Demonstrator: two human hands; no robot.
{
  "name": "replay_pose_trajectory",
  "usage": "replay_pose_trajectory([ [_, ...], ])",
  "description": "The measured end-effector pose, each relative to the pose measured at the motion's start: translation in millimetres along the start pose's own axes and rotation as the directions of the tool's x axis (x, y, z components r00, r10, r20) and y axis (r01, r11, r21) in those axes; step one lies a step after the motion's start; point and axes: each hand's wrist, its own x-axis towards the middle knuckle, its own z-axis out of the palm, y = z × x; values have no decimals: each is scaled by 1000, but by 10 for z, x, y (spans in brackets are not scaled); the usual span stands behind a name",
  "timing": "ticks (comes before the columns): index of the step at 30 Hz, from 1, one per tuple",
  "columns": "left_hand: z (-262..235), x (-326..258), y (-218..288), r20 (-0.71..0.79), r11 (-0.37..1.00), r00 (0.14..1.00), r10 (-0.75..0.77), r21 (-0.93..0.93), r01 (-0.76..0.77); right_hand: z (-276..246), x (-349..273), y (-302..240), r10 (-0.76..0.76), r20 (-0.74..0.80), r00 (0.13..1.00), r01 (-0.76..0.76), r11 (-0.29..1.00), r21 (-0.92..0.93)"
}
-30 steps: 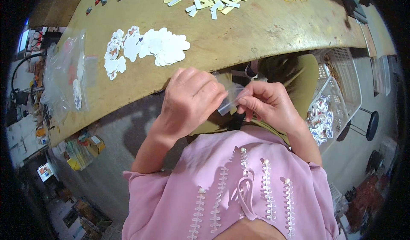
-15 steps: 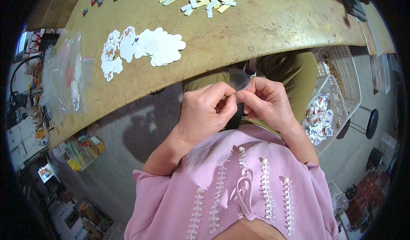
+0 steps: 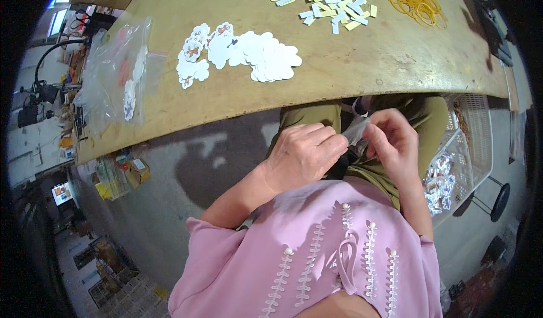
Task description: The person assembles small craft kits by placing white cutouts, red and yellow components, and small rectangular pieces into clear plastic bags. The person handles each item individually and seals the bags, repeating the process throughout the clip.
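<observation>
Our fingertips (image 3: 343,143), together a half-second ago, now part, baring the small clear bag (image 3: 355,130) between them over the olive trousers (image 3: 311,114); it looks still in work. Our left hand (image 3: 305,153) pinches one side; our right hand (image 3: 394,141) meets the other, its grip too blurred to tell.

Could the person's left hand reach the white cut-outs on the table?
Probably yes: the white cut-outs lie uncovered on the table near its closest edge, and nothing visible blocks the left hand, though it seems to pinch a clear bag it might release first.
</observation>
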Motion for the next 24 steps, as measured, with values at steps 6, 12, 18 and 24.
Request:
replay_pose_trajectory([
  [6,-226,-63,51,1,999,999,45,-28,-45,59,-71,-300,-493,511,704,704,390,-594],
  [12,-565,56,-265,-91,986,989,-120,102,130,-50,-11,-193,-453,572,684,729,452,-514],
  [18,-791,320,-759,-111,923,975,-192,317,218,-31,-24,-106,-441,533,722,689,523,-501],
  [24,-884,393,-742,-99,940,947,-305,132,316,-55,13,-47,-440,515,736,675,541,-502],
])
